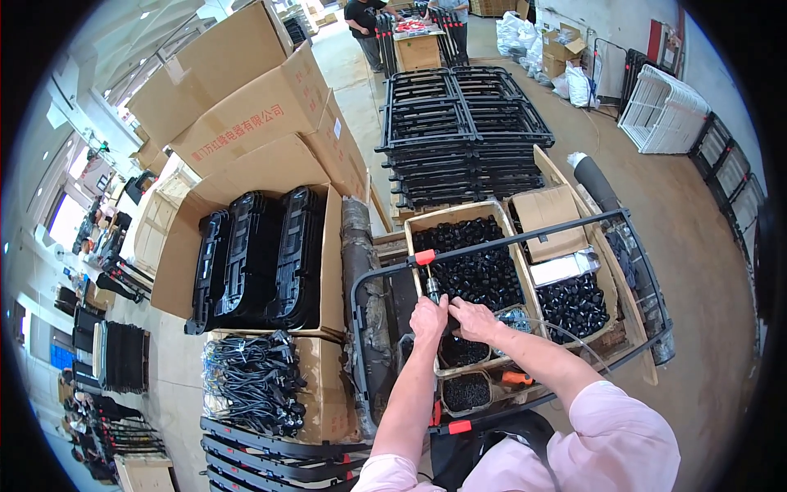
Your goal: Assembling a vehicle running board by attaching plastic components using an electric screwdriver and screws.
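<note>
A black tubular metal frame (492, 246) lies across the bins in front of me. Its far bar carries a red clip (425, 257). A drill-like power driver with a silver chuck (433, 287) points at that clip, its bit close to it; whether they touch is hard to tell. My left hand (428, 319) is closed around the driver just behind the chuck. Close beside it, my right hand (475, 320) is closed on the driver's rear part, mostly hiding the body. Below the hands sits a wooden bin (525, 275) of small black plastic caps (479, 275).
Small tubs of black parts (467, 392) and an orange-handled tool (516, 378) lie nearer me. A thin cable (574, 338) crosses rightward. At left stand a carton of black panels (328, 271) and bundled power cords (254, 381). Stacked black frames (463, 123) rise ahead; a person (365, 25) stands beyond.
</note>
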Available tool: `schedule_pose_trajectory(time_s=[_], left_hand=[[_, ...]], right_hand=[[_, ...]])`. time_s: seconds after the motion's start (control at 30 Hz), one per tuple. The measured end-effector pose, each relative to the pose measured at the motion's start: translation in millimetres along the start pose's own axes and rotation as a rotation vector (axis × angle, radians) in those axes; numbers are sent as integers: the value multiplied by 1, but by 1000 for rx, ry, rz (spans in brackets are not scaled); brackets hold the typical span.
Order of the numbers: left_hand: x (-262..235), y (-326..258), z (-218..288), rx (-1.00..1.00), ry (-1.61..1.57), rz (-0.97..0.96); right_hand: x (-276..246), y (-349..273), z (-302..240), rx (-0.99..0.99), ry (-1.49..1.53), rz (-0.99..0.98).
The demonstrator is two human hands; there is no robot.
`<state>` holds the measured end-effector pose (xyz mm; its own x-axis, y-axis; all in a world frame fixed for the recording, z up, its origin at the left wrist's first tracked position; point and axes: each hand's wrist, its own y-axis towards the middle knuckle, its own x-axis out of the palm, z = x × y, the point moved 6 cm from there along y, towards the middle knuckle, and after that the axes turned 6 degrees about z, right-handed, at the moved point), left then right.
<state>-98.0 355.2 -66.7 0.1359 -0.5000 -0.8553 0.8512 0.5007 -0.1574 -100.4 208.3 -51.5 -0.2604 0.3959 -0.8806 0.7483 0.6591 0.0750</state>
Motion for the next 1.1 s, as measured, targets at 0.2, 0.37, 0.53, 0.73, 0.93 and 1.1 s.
schedule_pose_trajectory(time_s=[0.2, 0.37, 0.53, 0.73, 0.93, 1.1], left_hand=[[-1, -13, -1, 21, 13, 53], [1, -47, -13, -18, -8, -23], [-14, -141, -17, -93, -389, 74], [-12, -324, -29, -120, -741, 29], [30, -457, -100, -241, -669, 21], [59, -489, -156, -371, -801, 49]], right_hand=[[-2, -11, -4, 2, -26, 0], [-2, -45, -18, -7, -54, 5], [-39, -130, -59, 13, 14, 68], [-64, -286, -115, -81, 100, 68], [-1, -398, -137, -146, 170, -96], [53, -419, -154, -141, 168, -202]])
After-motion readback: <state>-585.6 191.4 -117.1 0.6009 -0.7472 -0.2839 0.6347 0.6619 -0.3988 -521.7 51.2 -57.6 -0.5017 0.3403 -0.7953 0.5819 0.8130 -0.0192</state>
